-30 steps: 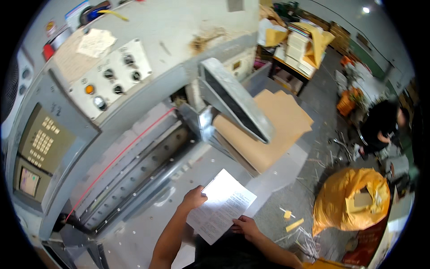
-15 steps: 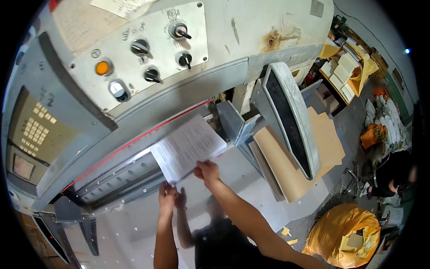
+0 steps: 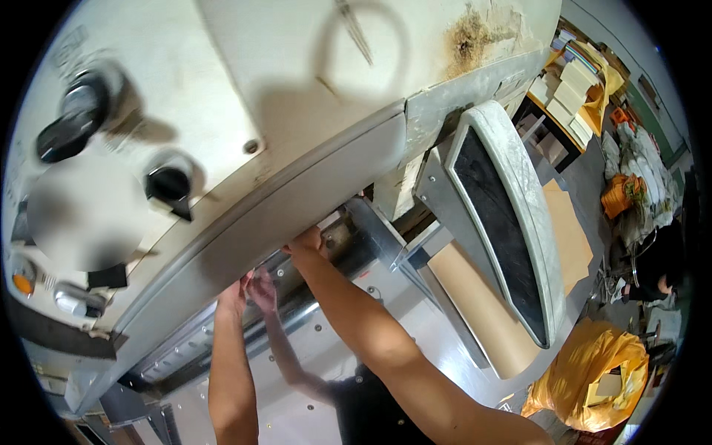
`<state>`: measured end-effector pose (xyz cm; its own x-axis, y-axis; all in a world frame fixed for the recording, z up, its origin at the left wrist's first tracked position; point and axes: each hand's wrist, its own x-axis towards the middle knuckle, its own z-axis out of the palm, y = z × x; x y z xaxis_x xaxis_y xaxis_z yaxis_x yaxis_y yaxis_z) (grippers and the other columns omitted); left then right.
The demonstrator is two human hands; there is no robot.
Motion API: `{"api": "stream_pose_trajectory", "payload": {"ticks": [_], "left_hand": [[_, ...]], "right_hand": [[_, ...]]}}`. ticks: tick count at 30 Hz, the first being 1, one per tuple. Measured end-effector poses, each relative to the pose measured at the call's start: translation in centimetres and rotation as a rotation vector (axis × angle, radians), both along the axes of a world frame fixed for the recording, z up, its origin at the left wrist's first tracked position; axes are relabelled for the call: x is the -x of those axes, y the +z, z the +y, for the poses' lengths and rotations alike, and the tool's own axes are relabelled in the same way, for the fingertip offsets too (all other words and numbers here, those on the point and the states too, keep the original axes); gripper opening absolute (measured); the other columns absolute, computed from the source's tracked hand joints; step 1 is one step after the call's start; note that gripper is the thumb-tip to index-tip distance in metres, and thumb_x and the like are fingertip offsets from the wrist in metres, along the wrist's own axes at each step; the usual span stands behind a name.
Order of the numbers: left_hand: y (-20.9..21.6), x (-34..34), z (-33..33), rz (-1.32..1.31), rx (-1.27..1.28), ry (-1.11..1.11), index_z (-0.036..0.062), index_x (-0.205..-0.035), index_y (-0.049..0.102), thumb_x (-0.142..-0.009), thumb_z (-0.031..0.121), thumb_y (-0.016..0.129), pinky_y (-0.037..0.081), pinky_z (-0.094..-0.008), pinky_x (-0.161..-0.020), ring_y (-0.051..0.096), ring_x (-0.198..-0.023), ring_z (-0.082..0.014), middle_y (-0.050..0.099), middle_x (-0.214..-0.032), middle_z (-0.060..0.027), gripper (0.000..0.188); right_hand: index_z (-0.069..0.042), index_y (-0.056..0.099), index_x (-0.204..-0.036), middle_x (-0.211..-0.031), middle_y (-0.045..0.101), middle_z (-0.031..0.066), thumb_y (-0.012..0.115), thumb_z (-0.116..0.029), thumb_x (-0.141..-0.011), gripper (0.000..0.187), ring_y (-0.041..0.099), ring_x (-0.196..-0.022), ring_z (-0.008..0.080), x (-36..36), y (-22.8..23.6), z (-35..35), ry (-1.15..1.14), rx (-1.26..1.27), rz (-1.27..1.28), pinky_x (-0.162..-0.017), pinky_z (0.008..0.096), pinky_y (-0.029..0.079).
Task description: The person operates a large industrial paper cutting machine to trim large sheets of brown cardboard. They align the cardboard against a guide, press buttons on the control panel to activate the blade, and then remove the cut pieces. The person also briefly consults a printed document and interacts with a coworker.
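Both my arms reach forward under the grey front cover [image 3: 326, 167] of a large machine. My left hand [image 3: 233, 293] is at the cover's lower edge; its fingertips are hidden behind it. Further right, my right hand [image 3: 304, 243] is at the same edge, its visible fingers curled and their tips out of sight. No part of the printed paper stack shows now. Below my hands lies a shiny metal table [image 3: 297, 415], which mirrors my left hand and arm.
A panel with black knobs [image 3: 167, 185] looms close at the left. On the right stand a grey-framed dark side guard [image 3: 493, 230] and a curled brown sheet [image 3: 482, 311]. A yellow sack [image 3: 586, 386] sits on the floor, and a person in dark clothes [image 3: 656, 259] is beyond.
My hands have moved forward from the table to under the cover. The printed stack, in view between them before, is now out of sight. The view has shifted closer to the machine.
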<state>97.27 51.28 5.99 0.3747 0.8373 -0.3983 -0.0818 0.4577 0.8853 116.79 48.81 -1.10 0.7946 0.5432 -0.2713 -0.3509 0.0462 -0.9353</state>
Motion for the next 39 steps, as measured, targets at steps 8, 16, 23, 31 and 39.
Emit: {"api": "stream_pose_trajectory", "payload": {"ticks": [8,16,23,31,39], "left_hand": [[0.2,0.7,5.3,-0.034,-0.168,-0.115,0.0048,-0.107,0.065,-0.103,0.017,0.062,0.059,-0.031,-0.072,0.065,-0.078,-0.0181,0.068,-0.091,-0.0072,0.013],[1.1,1.7,6.0,-0.062,-0.154,-0.069,0.0055,-0.106,0.065,-0.102,0.017,0.063,0.058,-0.0317,-0.071,0.065,-0.077,-0.0182,0.067,-0.09,-0.0063,0.013],[1.0,1.5,5.0,-0.099,-0.107,-0.047,0.0061,-0.105,0.065,-0.102,0.018,0.064,0.056,-0.0323,-0.071,0.065,-0.077,-0.0183,0.067,-0.089,-0.0055,0.012],[-0.3,1.4,1.8,-0.083,0.024,0.12,0.006,-0.104,0.066,-0.101,0.017,0.064,0.056,-0.0332,-0.073,0.065,-0.077,-0.0175,0.068,-0.089,-0.0055,0.011],[-0.7,4.2,-9.4,0.152,-0.081,0.203,0.0034,-0.107,0.066,-0.098,0.005,0.06,0.055,-0.0291,-0.065,0.064,-0.078,-0.0137,0.066,-0.092,-0.0055,0.011]], "right_hand": [[-0.001,0.064,-0.096,-0.081,0.072,0.0157,0.063,-0.018,-0.1,0.017,0.072,-0.062,0.0268,-2.4,1.2,3.6,0.095,0.084,0.108,-0.051,0.0378,0.06],[-0.001,0.064,-0.098,-0.084,0.073,0.0168,0.061,-0.023,-0.101,0.022,0.073,-0.066,0.0285,-2.5,1.1,3.6,0.128,0.081,0.119,-0.055,0.0393,0.062],[-0.001,0.064,-0.099,-0.087,0.073,0.0178,0.059,-0.027,-0.102,0.026,0.074,-0.069,0.03,-2.0,1.6,3.8,0.148,0.07,0.135,-0.058,0.0407,0.063],[-0.001,0.064,-0.1,-0.091,0.074,0.0188,0.058,-0.032,-0.103,0.031,0.075,-0.073,0.0317,-0.1,-0.4,0.0,0.205,-0.073,0.33,-0.061,0.0423,0.064],[0.002,0.066,-0.102,-0.093,0.07,0.013,0.072,-0.015,-0.095,0.019,0.074,-0.079,0.0227,4.9,5.1,-15.9,0.129,-0.074,0.594,-0.067,0.032,0.064]]}}
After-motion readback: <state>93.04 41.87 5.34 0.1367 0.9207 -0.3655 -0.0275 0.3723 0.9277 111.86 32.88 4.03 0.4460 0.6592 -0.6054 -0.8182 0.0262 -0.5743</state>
